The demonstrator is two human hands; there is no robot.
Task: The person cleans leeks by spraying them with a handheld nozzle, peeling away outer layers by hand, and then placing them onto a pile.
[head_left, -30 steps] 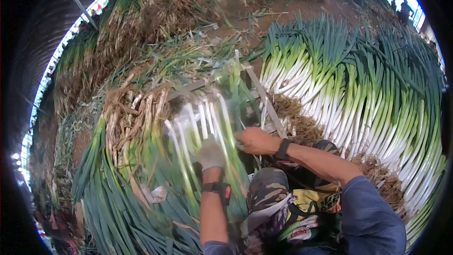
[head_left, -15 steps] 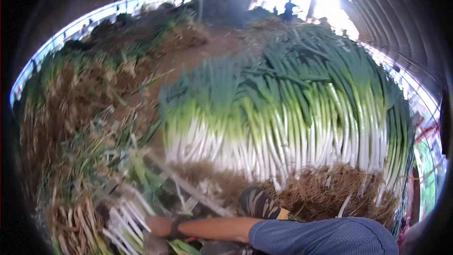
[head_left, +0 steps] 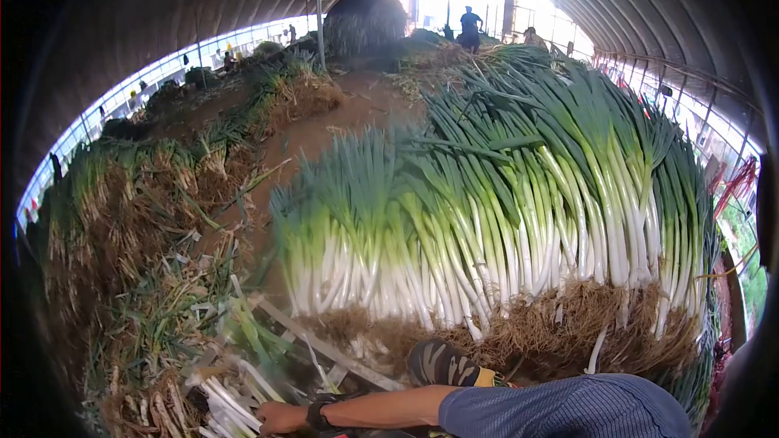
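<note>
My right hand is at the lower left, at the end of a bare forearm with a dark wristband. Its fingers are curled against a small bunch of white leek stalks and look closed on them. My left hand is not in view. Beyond the arm lies a wide row of leeks, white stems and brown roots towards me, green tops away. A camouflage shoe shows just past the forearm, near the roots.
A pale wooden bar slants beyond the forearm. Loose leaves and unpeeled leeks are heaped on the left. A metal post, a large dark mound and a standing person are farther back under the arched roof.
The view has shifted and become sharper. My right hand appears slightly lower and farther right, still at the white stalks.
</note>
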